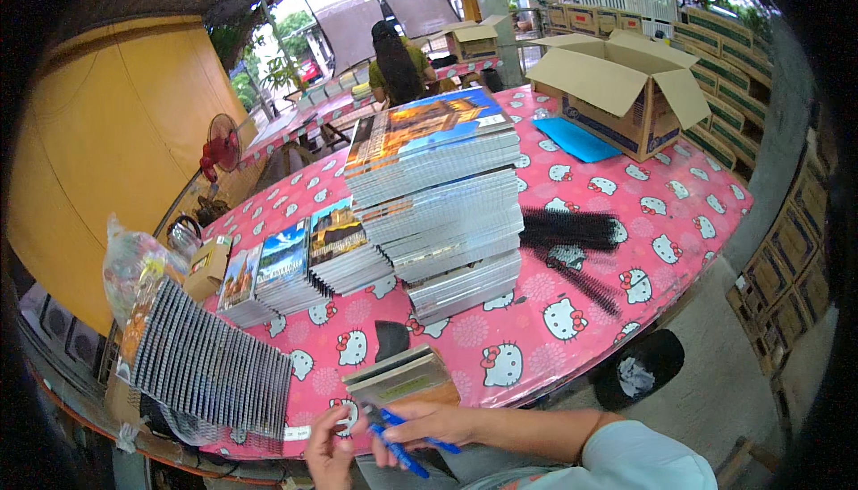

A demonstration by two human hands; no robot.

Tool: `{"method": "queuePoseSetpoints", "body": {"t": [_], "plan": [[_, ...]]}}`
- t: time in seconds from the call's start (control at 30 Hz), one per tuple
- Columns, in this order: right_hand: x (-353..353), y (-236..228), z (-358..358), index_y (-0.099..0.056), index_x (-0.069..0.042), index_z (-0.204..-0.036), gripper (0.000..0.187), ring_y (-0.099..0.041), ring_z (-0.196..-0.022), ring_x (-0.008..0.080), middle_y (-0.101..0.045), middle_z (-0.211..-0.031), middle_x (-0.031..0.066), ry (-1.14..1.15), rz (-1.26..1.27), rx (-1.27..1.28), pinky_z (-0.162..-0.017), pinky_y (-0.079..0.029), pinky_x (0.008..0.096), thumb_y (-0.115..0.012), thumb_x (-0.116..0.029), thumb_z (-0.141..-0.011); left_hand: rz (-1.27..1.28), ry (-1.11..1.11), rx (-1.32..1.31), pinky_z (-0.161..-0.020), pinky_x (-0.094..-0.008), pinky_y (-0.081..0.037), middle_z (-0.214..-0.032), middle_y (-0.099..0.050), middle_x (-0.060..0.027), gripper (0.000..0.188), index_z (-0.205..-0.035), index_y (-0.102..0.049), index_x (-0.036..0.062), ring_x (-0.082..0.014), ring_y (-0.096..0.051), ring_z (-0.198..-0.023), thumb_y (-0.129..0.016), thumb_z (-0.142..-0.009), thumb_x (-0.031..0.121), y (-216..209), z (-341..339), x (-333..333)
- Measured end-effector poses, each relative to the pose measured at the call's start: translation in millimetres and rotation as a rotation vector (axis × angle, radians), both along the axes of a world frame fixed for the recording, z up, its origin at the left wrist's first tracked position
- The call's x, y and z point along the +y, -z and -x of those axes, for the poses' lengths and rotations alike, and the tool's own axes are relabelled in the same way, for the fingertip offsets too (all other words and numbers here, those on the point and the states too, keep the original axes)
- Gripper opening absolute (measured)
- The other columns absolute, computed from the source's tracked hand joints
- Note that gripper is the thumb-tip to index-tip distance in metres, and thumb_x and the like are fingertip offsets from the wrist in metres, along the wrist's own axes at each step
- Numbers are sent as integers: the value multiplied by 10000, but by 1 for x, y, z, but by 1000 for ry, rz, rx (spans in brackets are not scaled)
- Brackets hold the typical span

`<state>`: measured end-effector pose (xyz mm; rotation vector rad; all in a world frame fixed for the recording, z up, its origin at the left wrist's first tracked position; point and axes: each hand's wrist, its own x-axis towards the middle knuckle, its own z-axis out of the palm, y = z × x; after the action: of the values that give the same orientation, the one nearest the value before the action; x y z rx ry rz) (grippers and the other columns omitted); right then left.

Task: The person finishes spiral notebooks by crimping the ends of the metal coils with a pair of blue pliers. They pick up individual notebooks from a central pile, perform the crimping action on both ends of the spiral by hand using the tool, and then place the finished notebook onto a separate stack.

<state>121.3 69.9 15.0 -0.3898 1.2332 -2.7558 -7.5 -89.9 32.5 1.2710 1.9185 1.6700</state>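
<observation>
My right hand (418,427) grips pliers with blue handles (400,454), their dark jaws pointing toward my left hand. My left hand (331,445) is close beside the jaws, its fingers loosely curved and apart, with nothing visible in them. Just beyond both hands lies a small stack of books (407,381) at the table's near edge. To the left leans a tall stack of spiral-bound notebooks (210,369), their dark coils facing me. A tall pile of picture-covered notebooks (447,195) stands farther back, beside shorter notebook stacks (344,244).
A pink patterned cloth (500,369) covers the table. Black binding coils (572,231) lie right of the pile, near a blue sheet (576,139) and an open cardboard box (617,88). A black bin (639,369) stands below the right edge. A person (398,65) sits beyond.
</observation>
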Motion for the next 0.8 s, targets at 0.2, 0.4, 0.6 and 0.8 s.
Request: {"method": "queuePoseSetpoints", "body": {"t": [0.2,0.4,0.6,0.8], "plan": [[-33,9,45,-435,-52,-1102,386,-546,-760,120,-570,-847,71,-144,-6,-7,-680,-434,225,-459,-394,-926,-149,41,-475,-418,-164,-312,-816,-582,-28,281,-1048,-582,-25,-29,-406,-462,-573,-875,196,10,-5,-2],[-29,0,44,-236,7,-1369,654,-411,-1200,215,-405,-1316,183,210,-609,319,-974,-355,321,-517,-360,-907,-245,-124,-362,-596,-275,-437,-792,-567,-71,283,-930,-557,0,-141,-504,-642,-551,-890,280,-3,20,-22],[171,-91,-114,-631,-49,-955,290,-585,-810,115,-651,-908,57,1452,-881,-7,-712,-460,260,-568,-305,-835,-562,-293,-499,-765,-379,-440,-954,-544,-67,321,-1048,-513,68,-210,-518,-885,-542,-888,345,7,69,-44],[482,-42,-219,-600,-74,-1087,328,-565,-972,173,-618,-1062,73,2217,-612,-249,-844,-424,310,-607,-201,-785,-627,-410,-458,-981,-468,-338,-1308,-422,-138,571,-1308,-378,50,-311,-427,-1145,-524,-879,396,-36,78,-24]]}}
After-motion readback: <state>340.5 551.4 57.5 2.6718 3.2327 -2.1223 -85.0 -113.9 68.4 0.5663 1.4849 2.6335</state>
